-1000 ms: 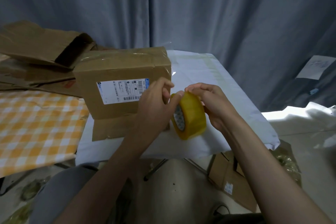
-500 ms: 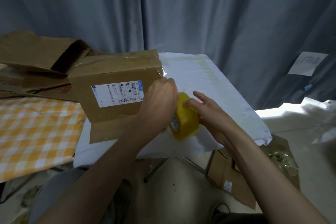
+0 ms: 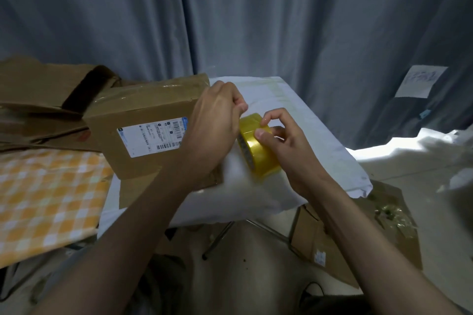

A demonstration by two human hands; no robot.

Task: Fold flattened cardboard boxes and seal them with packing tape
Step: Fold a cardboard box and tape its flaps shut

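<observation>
Hands: right hand (image 3: pixel 286 146) grips tape roll (image 3: pixel 258 153) beside folded box (image 3: pixel 148 125).

Grey curtain (image 3: pixel 256 20) behind, white-covered table (image 3: pixel 320 140), orange checked cloth (image 3: pixel 46 199) at left, white paper (image 3: pixel 419 82) stuck on the curtain at right, crumpled tape scraps (image 3: pixel 391 215) on the floor at right, black cable (image 3: pixel 311 289) below

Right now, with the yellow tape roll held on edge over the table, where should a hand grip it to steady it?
Grip the tape roll across its width, thumb on the outer band and fingers on its far side, coming from the right as the right hand does. The roll stands on edge with its core facing left, where the left hand blocks access.
</observation>
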